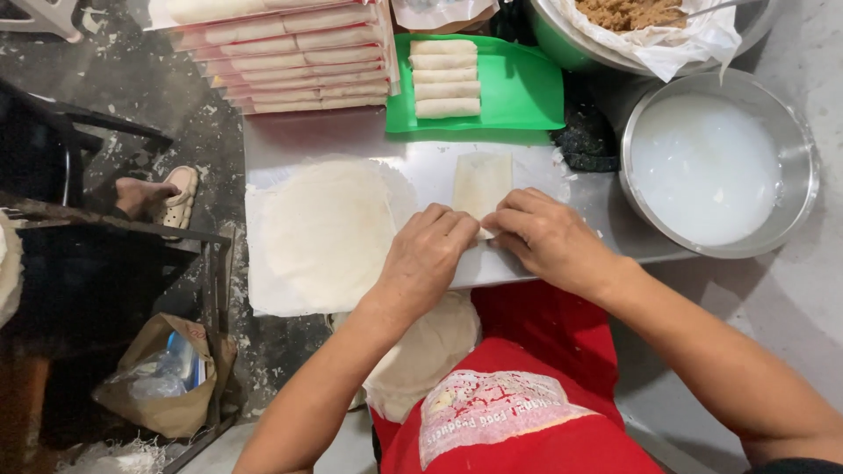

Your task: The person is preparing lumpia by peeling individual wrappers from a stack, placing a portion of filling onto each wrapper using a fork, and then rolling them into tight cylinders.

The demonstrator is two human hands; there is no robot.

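We see the left hand (428,256) and the right hand (546,237) side by side on the steel surface (421,171), fingers curled down and pinching the near end of a folded spring-roll wrapper (481,182). Round wrappers (325,230) lie just left; finished rolls (445,77) rest on a green tray (527,88) beyond.

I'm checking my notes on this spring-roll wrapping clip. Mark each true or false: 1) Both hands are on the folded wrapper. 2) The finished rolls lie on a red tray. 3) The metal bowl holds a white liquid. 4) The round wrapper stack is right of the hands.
1) True: the left hand and right hand press the folded wrapper.
2) False: the finished rolls lie on a green tray.
3) True: the metal bowl holds white liquid.
4) False: the round wrapper stack lies left of the hands.
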